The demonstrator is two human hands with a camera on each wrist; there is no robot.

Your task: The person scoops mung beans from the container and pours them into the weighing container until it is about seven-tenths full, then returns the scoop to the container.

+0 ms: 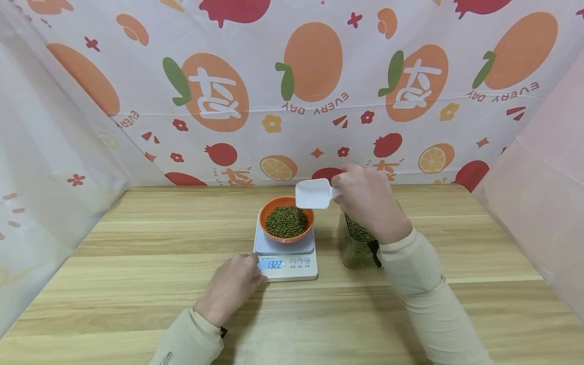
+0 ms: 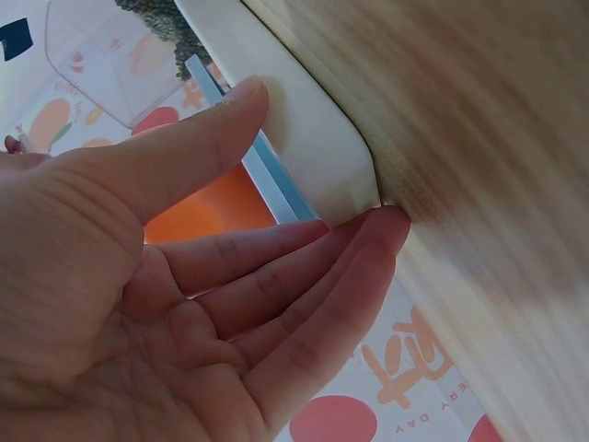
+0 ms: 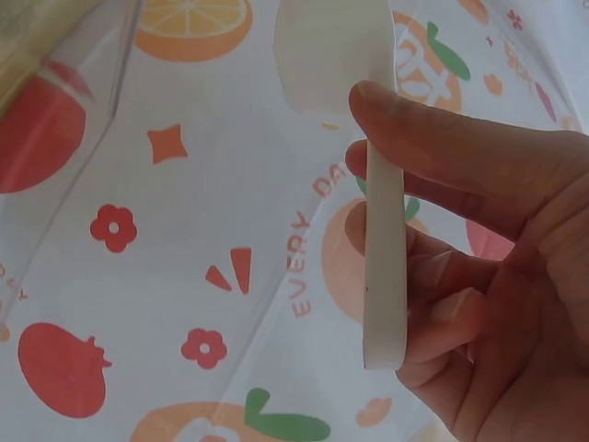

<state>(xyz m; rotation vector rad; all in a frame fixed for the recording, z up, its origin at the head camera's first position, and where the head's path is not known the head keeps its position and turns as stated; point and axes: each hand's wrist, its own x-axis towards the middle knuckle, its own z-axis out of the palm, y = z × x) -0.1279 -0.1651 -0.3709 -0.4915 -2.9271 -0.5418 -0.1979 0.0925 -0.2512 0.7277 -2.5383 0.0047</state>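
Note:
An orange bowl (image 1: pixel 266 223) of green mung beans (image 1: pixel 285 222) sits on a white kitchen scale (image 1: pixel 292 274), whose lit display appears to read 132.2. My left hand (image 1: pixel 233 285) touches the scale's front left corner. In the left wrist view, its thumb (image 2: pixel 216 129) lies against one edge and its extended fingers (image 2: pixel 313 322) meet the side. My right hand (image 1: pixel 367 197) grips a white scoop (image 1: pixel 312 193) by its handle (image 3: pixel 386 267), above the bowl's right rim. No beans show in the scoop. A clear container (image 1: pixel 358 253) of mung beans stands under the right wrist, partly hidden by it.
The container has a black part (image 1: pixel 375 252) at its right side. A wooden table (image 1: pixel 159 253) bears everything. Behind it hangs a fruit-print curtain (image 1: pixel 260 76), and more sheeting closes off the left and right sides.

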